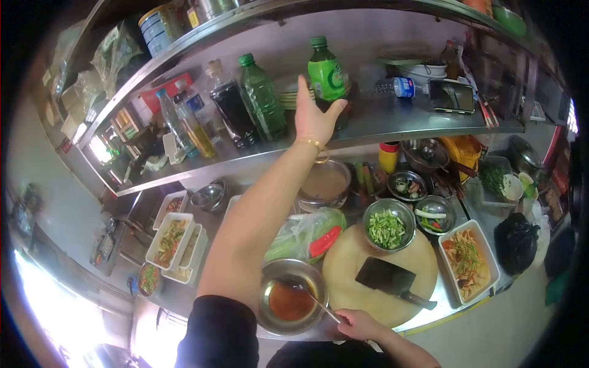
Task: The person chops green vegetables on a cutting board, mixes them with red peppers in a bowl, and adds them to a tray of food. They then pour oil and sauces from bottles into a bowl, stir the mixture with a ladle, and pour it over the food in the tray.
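Observation:
My left hand (pixel 316 119) is raised at the shelf, its thumb and fingers spread, right in front of a green bottle with a green label (pixel 326 76); whether it touches the bottle is unclear. A second, unlabelled green bottle (pixel 261 101) stands to its left. Low in the view, my right hand (pixel 359 325) is closed on the handle of a metal ladle (pixel 324 308). The ladle's head rests in a steel bowl (pixel 265 316) that holds reddish-brown liquid.
A cleaver (pixel 385 275) lies on the round chopping board (pixel 343 285), beside a bowl of chopped greens (pixel 386 229). Food trays (pixel 494 276) flank the counter. Dark-liquid bottles (pixel 232 110) and a phone (pixel 451 96) occupy the metal shelf (pixel 392 122).

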A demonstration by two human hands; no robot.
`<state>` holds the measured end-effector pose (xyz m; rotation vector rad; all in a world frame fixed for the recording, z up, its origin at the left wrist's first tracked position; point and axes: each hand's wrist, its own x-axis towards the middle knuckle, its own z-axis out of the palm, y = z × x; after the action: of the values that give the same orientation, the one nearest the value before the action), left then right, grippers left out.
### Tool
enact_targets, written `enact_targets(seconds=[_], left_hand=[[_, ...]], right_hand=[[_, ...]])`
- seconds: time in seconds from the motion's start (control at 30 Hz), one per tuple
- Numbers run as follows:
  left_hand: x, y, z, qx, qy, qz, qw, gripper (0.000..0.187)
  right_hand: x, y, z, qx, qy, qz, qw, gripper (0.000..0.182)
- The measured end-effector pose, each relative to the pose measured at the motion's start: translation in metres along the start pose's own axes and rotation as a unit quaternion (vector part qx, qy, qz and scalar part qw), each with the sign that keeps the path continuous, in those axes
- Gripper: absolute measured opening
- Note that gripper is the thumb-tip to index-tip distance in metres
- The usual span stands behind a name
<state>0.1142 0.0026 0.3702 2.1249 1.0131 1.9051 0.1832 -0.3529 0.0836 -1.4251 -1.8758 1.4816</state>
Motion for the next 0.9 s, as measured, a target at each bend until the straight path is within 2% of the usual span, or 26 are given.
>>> enact_targets(seconds=[0.1,0.2,0.23,0.3,0.33,0.37,0.43,0.53,0.6,0.63,0.67,0.73,0.8,0.83,0.87,0.9], left_hand=[[-0.014,0.005,-0.057,0.146,0.116,0.172,0.967,0.095],[-0.003,-0.019,-0.085,0.169,0.231,0.051,0.957,0.097],[0.0,-0.023,-0.093,0.139,0.267,-0.036,0.953,0.096],[0.011,-0.042,-0.115,0.136,0.34,-0.065,0.928,0.096],[0.018,-0.05,-0.131,0.194,0.363,-0.037,0.91,0.099],[0.023,-0.059,-0.15,0.143,0.374,-0.049,0.915,0.103],[0.032,-0.072,-0.18,0.259,0.385,-0.116,0.878,0.102],[0.038,-0.088,-0.205,0.242,0.298,-0.209,0.9,0.099],[0.04,-0.146,-0.216,0.208,0.291,-0.172,0.918,0.088],[0.041,-0.152,-0.218,0.191,0.285,-0.152,0.927,0.082],[0.043,-0.158,-0.221,0.135,0.248,-0.192,0.94,0.075],[0.041,-0.119,-0.233,0.025,0.171,-0.281,0.944,0.062],[0.023,-0.095,-0.248,-0.002,0.119,-0.161,0.98,0.048],[0.012,-0.099,-0.259,-0.028,0.119,-0.171,0.978,0.046],[0.001,-0.117,-0.283,0.015,0.085,-0.171,0.982,0.044],[-0.024,-0.059,-0.289,-0.051,0.048,-0.248,0.966,0.048]], right_hand=[[0.008,0.01,0.009,-0.007,0.025,-0.03,0.999,0.04],[0.017,0.01,0.013,-0.009,0.022,-0.032,0.999,0.041],[0.018,0.007,0.012,-0.002,0.015,-0.034,0.999,0.041],[0.018,0.0,0.01,0.016,0.005,-0.041,0.999,0.042],[0.018,0.001,0.011,0.025,0.004,-0.035,0.999,0.042],[0.016,0.006,0.013,0.034,0.006,-0.029,0.999,0.042],[0.016,0.017,0.021,0.049,0.02,-0.017,0.998,0.042],[0.013,0.025,0.029,0.055,0.036,0.001,0.998,0.042],[0.011,0.015,0.027,0.047,0.036,0.011,0.998,0.043],[0.014,0.018,0.028,0.033,0.042,-0.01,0.999,0.042],[0.016,0.024,0.029,0.021,0.048,-0.029,0.998,0.04],[0.016,0.026,0.035,0.023,0.044,-0.026,0.998,0.039],[0.013,0.012,0.028,0.057,0.021,0.028,0.998,0.039],[0.01,0.006,0.027,0.057,0.036,0.019,0.998,0.037],[0.009,0.004,0.026,0.058,0.049,0.014,0.997,0.034],[0.012,0.019,0.031,0.053,0.06,-0.025,0.997,0.033]])
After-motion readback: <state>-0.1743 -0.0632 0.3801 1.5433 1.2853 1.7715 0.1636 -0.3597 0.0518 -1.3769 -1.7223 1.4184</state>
